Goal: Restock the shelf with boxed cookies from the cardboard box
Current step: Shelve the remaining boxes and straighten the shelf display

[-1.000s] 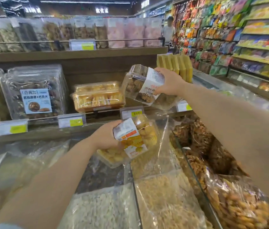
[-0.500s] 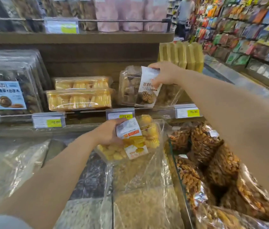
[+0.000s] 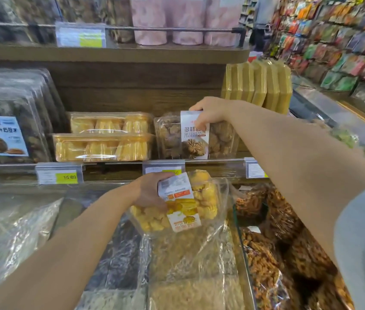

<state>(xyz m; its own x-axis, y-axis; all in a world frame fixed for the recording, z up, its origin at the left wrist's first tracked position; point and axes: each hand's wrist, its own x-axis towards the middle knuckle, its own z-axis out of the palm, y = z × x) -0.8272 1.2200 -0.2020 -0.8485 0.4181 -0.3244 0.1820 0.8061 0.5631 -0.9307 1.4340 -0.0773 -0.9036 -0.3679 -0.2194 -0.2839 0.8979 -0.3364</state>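
Two clear plastic cookie boxes are gripped: the right hand (image 3: 210,113) clamps the brown cookie box (image 3: 196,136) from above at the wooden shelf's (image 3: 119,168) front edge; the left hand (image 3: 152,191) clasps the yellow cookie box (image 3: 181,204) below it, over crinkled bulk snack bags (image 3: 188,265).

Brown cookies (image 3: 170,139) under a white label (image 3: 194,135); yellow cookies (image 3: 204,198) under a white-and-orange, seemingly striped, label (image 3: 180,204).
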